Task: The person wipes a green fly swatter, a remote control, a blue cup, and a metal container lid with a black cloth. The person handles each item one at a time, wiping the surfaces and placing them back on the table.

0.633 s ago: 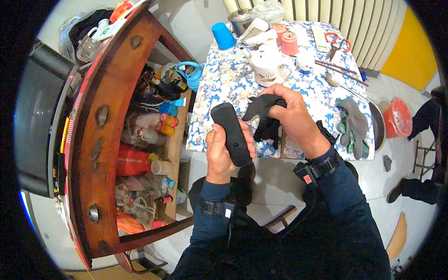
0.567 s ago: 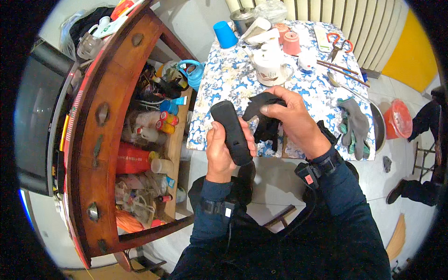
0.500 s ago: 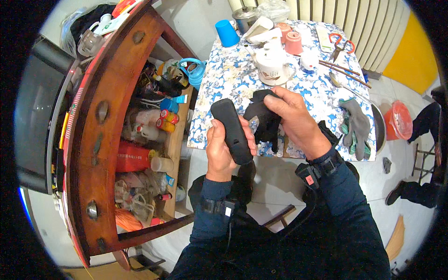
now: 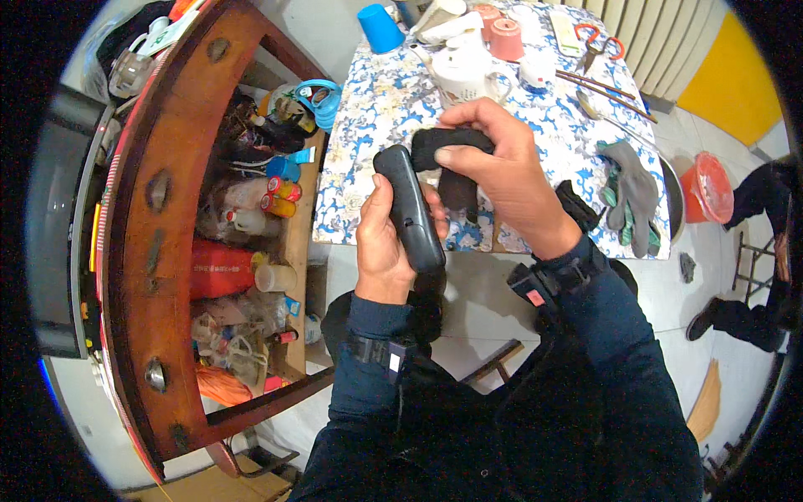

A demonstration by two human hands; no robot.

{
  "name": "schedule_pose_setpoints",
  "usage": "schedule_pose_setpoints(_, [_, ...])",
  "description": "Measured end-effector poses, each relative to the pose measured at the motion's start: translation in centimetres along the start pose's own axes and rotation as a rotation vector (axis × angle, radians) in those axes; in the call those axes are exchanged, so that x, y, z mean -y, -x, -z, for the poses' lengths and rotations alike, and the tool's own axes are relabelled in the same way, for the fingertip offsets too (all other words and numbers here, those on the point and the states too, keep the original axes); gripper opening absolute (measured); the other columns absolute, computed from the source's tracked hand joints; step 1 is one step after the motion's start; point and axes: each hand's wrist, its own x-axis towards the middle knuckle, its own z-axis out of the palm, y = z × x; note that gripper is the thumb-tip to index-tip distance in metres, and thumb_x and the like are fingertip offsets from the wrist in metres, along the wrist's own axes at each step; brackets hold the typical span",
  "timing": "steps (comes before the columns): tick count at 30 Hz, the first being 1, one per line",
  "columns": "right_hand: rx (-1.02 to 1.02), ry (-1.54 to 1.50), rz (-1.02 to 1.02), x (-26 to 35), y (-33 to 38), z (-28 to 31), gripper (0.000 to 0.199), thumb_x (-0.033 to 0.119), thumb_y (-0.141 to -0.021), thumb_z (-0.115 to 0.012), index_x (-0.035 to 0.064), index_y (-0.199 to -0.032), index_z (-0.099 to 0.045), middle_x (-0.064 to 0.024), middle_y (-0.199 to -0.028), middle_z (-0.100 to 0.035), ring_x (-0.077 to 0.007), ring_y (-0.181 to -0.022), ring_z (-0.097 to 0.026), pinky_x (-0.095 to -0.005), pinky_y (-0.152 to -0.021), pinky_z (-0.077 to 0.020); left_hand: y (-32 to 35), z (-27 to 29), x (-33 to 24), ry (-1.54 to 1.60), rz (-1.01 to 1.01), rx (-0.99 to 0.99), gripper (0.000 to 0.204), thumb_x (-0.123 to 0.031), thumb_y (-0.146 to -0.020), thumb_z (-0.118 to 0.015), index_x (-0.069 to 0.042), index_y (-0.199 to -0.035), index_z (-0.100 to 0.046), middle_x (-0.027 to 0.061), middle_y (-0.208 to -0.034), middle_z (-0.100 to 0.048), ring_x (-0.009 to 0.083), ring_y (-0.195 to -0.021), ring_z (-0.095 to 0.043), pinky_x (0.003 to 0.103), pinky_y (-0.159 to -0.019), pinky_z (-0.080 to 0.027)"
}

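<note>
My left hand [image 4: 381, 251] is closed around a long, rounded black case [image 4: 408, 205], thumb on its near side and fingertips showing on the far side. The case tilts upright, with a small notch on its lower face. Just right of it, my right hand [image 4: 519, 171] pinches a folded black cloth [image 4: 458, 188], part of which hangs down. The cloth is close to the case's upper end; whether they touch I cannot tell. Both hands are above the near edge of the table [image 4: 360, 151] with its blue-and-white floral cover.
A white teapot [image 4: 464, 75], blue cup [image 4: 381, 29], pink cups [image 4: 505, 40], red-handled scissors [image 4: 595, 50] and chopsticks [image 4: 606, 88] stand or lie farther back. Grey-green gloves [image 4: 634, 197] lie at right, near a red bucket [image 4: 707, 188]. A wooden cabinet [image 4: 171, 226] fills the left. Another person's legs [image 4: 749, 276] show far right.
The cloth is now more compactly folded and has shifted up and left with my right hand. My left hand still holds the case. The whole view has shifted slightly.
</note>
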Motion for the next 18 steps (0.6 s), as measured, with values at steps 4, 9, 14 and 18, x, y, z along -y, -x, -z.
schedule_pose_setpoints(4, [0.050,0.171,0.098,0.2,0.2,-0.7,0.030,0.006,-0.088,-0.079,0.0011,-0.116,-0.069,-0.0160,-0.104,-0.072,-0.0254,-0.097,-0.072,-0.0396,-0.088,-0.0583,-0.5,-0.5,0.8,0.061,0.052,-0.018,0.058,-0.055,-0.119,-0.048,-0.001,-0.116,-0.068,0.0134,-0.091,-0.072,0.0251,-0.077,-0.072,0.040,-0.064,-0.061])
schedule_pose_setpoints(9, [0.163,0.426,0.392,-0.1,1.3,-1.7,0.025,0.003,-0.082,-0.074,0.0013,-0.105,-0.064,-0.0225,-0.103,-0.064,-0.0478,-0.101,-0.065,-0.0531,-0.087,-0.0549,-1.3,0.0,1.0,0.127,-0.047,-0.094,0.052,-0.049,-0.120,-0.049,-0.003,-0.137,-0.066,0.0145,-0.120,-0.075,0.0283,-0.105,-0.077,0.045,-0.091,-0.067])
schedule_pose_setpoints(14, [0.298,0.484,0.497,-0.5,3.1,-3.0,0.022,0.002,-0.081,-0.071,0.0040,-0.099,-0.059,-0.0202,-0.098,-0.058,-0.0458,-0.098,-0.063,-0.0538,-0.084,-0.0529,-1.9,2.0,-0.8,0.025,-0.082,-0.197,0.046,-0.049,-0.119,-0.052,-0.008,-0.130,-0.069,0.0106,-0.113,-0.076,0.0258,-0.102,-0.076,0.043,-0.091,-0.063])
schedule_pose_setpoints(18, [0.536,0.446,0.446,-0.3,5.3,-3.5,0.021,0.003,-0.082,-0.071,0.0032,-0.096,-0.056,-0.0189,-0.096,-0.057,-0.0451,-0.092,-0.063,-0.0536,-0.079,-0.0539,-2.1,4.0,-3.3,0.181,-0.097,-0.141,0.052,-0.056,-0.115,-0.058,-0.005,-0.104,-0.064,0.0094,-0.088,-0.063,0.0236,-0.075,-0.057,0.037,-0.066,-0.048])
